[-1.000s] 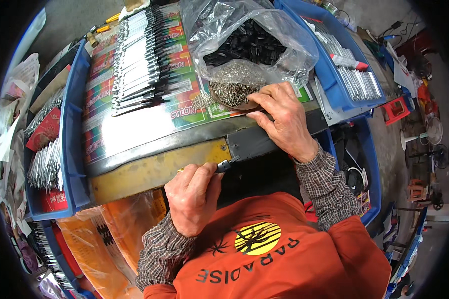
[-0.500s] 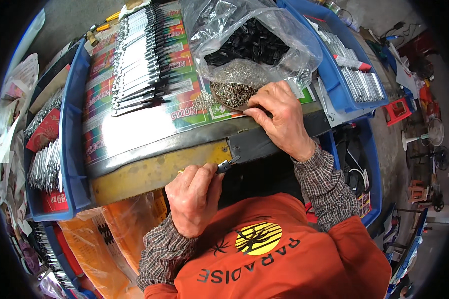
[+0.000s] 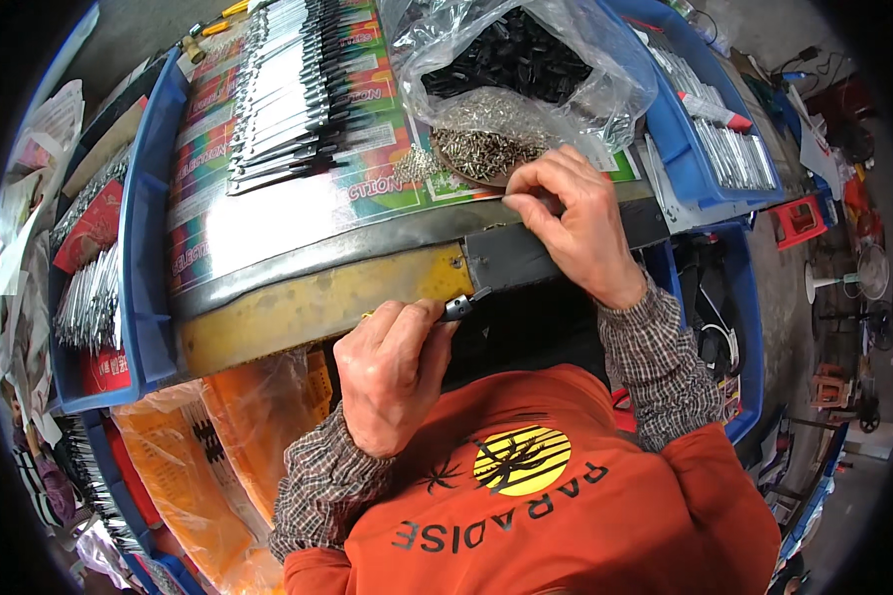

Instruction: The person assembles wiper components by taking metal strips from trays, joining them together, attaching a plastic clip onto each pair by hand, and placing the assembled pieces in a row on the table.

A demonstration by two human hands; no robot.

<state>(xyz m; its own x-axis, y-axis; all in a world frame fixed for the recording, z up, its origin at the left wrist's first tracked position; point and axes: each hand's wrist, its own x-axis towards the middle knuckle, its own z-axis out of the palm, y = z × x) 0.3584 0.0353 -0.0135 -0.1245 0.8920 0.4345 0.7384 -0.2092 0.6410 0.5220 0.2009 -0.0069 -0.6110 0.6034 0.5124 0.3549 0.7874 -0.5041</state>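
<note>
My left hand point(image 3: 392, 372) is closed in front of the yellow strip on the table's near edge. It grips a small dark grey piece with a thin metal tip point(image 3: 458, 308); the rest of the piece is hidden in the fist. At the near rim of a round brown dish point(image 3: 445, 171) of small metal screws point(image 3: 481, 152), my right hand point(image 3: 575, 218) has thumb and forefinger pinched together. Anything between those fingertips is too small or hidden to make out. More loose screws point(image 3: 419, 164) lie left of the dish.
Behind the dish is a clear plastic bag point(image 3: 620, 99) of black parts point(image 3: 511, 59). A row of slim metal pieces point(image 3: 283, 94) lies on the colourful table sheet. Blue bins point(image 3: 154, 228) of metal parts flank the table; another blue bin point(image 3: 704, 164) stands right.
The view has shifted a little, so the table and its contents appear higher and further right. Both hands keep nearly the same poses, the right still at the dish's rim.
</note>
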